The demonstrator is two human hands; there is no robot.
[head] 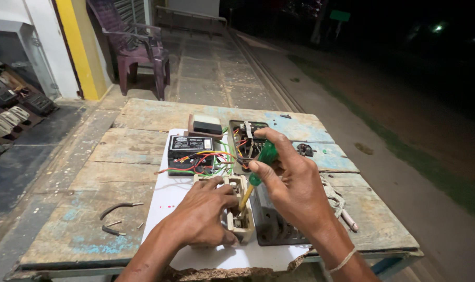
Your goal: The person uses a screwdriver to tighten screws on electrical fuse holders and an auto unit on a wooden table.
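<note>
Screwdriver [258, 169]: 1, right hand [292, 188] | switch [239, 209]: 1, left hand [203, 214]

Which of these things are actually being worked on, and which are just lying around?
In use:
- green-handled screwdriver, in the right hand
- beige switch part, steadied by the left hand

Lying about:
- black box with coloured wires
- grey open casing
- bent metal pieces
- purple plastic chair

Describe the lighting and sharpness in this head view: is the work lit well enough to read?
Head view: table and both hands brightly lit from nearby; the ground at upper right falls to near black, with small light flares. Left hand, right hand and green screwdriver look sharp; edges bend from the wide lens.
</note>
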